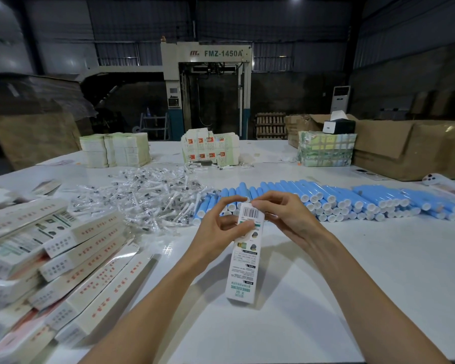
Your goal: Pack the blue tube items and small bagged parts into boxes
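The left hand (221,222) pinches the upper part of a narrow white box (244,258) between thumb and fingers, steadying it with its lower end at or near the bench (352,285). The right hand (284,214) curls its fingertips on the box's top end, apparently to work the flap. Both grips are closed on the box; its contents cannot be seen. Just beyond lie rows of blue tubes (352,203), with bagged parts (147,198) heaped to their left, judged within reach for loading. A pile of closed boxes (63,258) lies at left.

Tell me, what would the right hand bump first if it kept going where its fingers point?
Probably the white box: the right hand points left at its top end, seemingly touching it.
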Demonstrator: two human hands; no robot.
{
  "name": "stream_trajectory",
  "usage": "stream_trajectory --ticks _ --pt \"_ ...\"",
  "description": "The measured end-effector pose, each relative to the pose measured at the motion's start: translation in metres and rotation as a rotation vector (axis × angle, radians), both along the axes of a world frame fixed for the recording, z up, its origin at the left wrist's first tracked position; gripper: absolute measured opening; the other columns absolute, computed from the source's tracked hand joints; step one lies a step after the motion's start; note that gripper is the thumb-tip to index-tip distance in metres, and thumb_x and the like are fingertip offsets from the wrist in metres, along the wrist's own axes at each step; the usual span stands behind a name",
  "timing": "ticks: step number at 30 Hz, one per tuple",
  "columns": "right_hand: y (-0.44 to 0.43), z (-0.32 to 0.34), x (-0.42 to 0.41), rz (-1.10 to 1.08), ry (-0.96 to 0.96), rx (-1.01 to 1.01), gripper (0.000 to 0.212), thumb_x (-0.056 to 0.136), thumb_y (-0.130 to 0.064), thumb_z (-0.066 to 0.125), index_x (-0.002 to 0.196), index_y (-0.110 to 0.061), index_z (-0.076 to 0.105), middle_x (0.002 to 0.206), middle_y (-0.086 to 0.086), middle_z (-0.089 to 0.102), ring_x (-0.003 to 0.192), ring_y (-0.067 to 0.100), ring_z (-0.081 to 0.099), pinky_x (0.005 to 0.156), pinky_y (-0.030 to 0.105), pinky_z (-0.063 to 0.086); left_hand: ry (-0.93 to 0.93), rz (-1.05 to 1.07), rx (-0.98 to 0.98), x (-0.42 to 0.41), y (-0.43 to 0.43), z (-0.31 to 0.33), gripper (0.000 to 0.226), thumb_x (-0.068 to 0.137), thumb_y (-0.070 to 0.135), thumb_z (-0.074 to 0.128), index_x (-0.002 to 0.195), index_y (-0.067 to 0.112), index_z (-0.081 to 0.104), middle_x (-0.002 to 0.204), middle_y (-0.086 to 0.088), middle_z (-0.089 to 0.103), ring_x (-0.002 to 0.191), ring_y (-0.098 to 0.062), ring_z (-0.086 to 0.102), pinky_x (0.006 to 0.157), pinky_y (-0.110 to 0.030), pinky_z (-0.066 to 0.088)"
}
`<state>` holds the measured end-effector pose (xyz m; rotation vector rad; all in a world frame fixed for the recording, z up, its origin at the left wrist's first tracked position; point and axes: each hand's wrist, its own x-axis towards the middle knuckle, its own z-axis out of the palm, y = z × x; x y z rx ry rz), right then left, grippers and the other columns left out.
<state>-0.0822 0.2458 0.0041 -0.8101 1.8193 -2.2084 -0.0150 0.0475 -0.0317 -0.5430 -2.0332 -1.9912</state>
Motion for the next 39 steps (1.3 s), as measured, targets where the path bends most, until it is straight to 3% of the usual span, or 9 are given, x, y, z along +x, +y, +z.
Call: stream_trajectory --ticks 4,7,10,20,26,30,33,36,39 --pt "0.005 0.000 0.002 0.069 0.025 0.026 0.027 0.092 -0.019 0.079 0.106 0.004 0.076 0.107 0.023 0.076 0.105 0.031 0.073 0.088 0.028 0.057 -0.005 -0.010 0.036 0.001 -0.002 -0.001 0.044 0.096 0.029 0.083 0.134 0.037 0.062 0.112 -0.012 0.082 0.100 -0.031 0.080 0.078 -0.032 0.063" --pt "-0.002 -0.002 0.006 0.059 0.059 0.053 0.025 0.094 -0.020 0.078 0.115 -0.007 0.079 0.112 0.019 0.077 0.109 0.029 0.074 0.089 0.027 0.057 -0.016 0.013 0.082 -0.001 -0.005 -0.002 0.044 0.097 0.029 0.082 0.135 0.035 0.061 0.111 -0.015 0.082 0.100 -0.035 0.080 0.078 -0.036 0.064" --pt "-0.010 -0.005 0.008 -0.080 0.165 0.107 0.019 0.090 -0.016 0.081 0.109 -0.017 0.082 0.106 0.010 0.080 0.104 0.025 0.076 0.088 0.030 0.058 -0.015 0.029 0.106 -0.002 -0.007 -0.003 0.045 0.097 0.028 0.083 0.136 0.034 0.062 0.108 -0.016 0.081 0.098 -0.036 0.080 0.076 -0.036 0.064" --pt "-0.015 -0.012 0.007 -0.147 0.271 0.124 0.014 0.093 -0.017 0.077 0.101 -0.027 0.084 0.108 0.001 0.080 0.105 0.021 0.076 0.096 0.041 0.058 -0.018 0.066 0.116 -0.001 -0.008 -0.004 0.039 0.093 0.029 0.086 0.127 0.031 0.067 0.102 -0.018 0.082 0.099 -0.035 0.081 0.077 -0.033 0.063" --pt "-0.018 -0.016 0.005 -0.226 0.299 0.134 0.017 0.094 -0.015 0.076 0.098 -0.029 0.084 0.104 -0.003 0.081 0.101 0.016 0.077 0.090 0.030 0.059 -0.025 0.086 0.128 -0.002 -0.005 -0.004 0.030 0.093 0.026 0.085 0.118 0.034 0.071 0.101 -0.016 0.082 0.096 -0.033 0.081 0.075 -0.031 0.063" --pt "-0.020 -0.018 0.003 -0.223 0.239 0.106 0.013 0.095 -0.015 0.076 0.103 -0.021 0.084 0.105 0.002 0.081 0.102 0.022 0.077 0.094 0.039 0.059 -0.023 0.080 0.148 -0.003 -0.004 -0.006 0.030 0.095 0.025 0.083 0.121 0.033 0.069 0.102 -0.016 0.082 0.096 -0.034 0.081 0.074 -0.032 0.063" --pt "-0.026 -0.024 0.006 -0.116 0.058 -0.024 0.026 0.101 -0.021 0.067 0.123 -0.009 0.075 0.117 0.012 0.077 0.111 0.029 0.072 0.099 0.041 0.057 -0.032 0.072 0.205 -0.007 -0.003 -0.008 0.035 0.097 0.025 0.082 0.127 0.030 0.064 0.109 -0.016 0.081 0.101 -0.034 0.079 0.078 -0.032 0.063" --pt "-0.030 -0.026 0.015 -0.016 -0.091 0.026 0.042 0.104 -0.045 0.057 0.134 -0.016 0.069 0.116 0.008 0.076 0.108 0.023 0.070 0.091 0.033 0.057 -0.029 0.062 0.335 -0.012 -0.004 -0.007 0.038 0.093 0.023 0.083 0.126 0.026 0.063 0.119 -0.015 0.078 0.109 -0.034 0.077 0.084 -0.037 0.064" --pt "-0.033 -0.030 0.022 0.138 -0.197 0.090 0.053 0.106 -0.056 0.046 0.143 -0.022 0.062 0.123 0.017 0.070 0.112 0.030 0.066 0.103 0.048 0.054 -0.043 0.049 0.411 -0.015 -0.007 -0.007 0.035 0.090 0.020 0.082 0.119 0.025 0.064 0.115 -0.010 0.076 0.101 -0.030 0.079 0.079 -0.036 0.065"
